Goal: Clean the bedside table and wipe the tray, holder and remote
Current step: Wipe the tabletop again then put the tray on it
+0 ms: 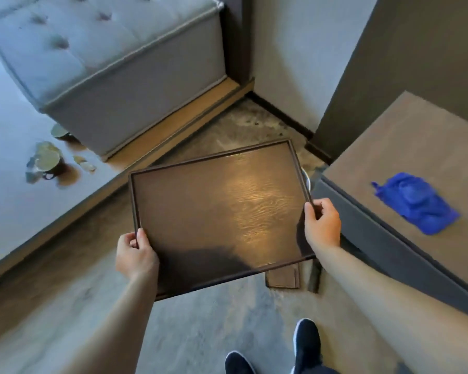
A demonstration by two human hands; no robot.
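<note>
A dark brown rectangular tray (200, 211) with a low rim hangs level above the floor, with nothing on it. My left hand (135, 252) grips its left rim near the front corner, thumb on top. My right hand (322, 225) grips the right rim, fingers curled over the edge. To the right stands the bedside table (405, 147), its brown top bare except for a crumpled blue cloth (416, 203). A small brown square holder (283, 279) lies on the floor, partly hidden under the tray's front right corner.
A grey tufted headboard (106, 58) rises at the upper left above the bed surface (16, 201), where cups and saucers (46, 160) lie. A wall corner (295, 63) stands behind the tray. My dark shoes (305, 344) are on the floor below.
</note>
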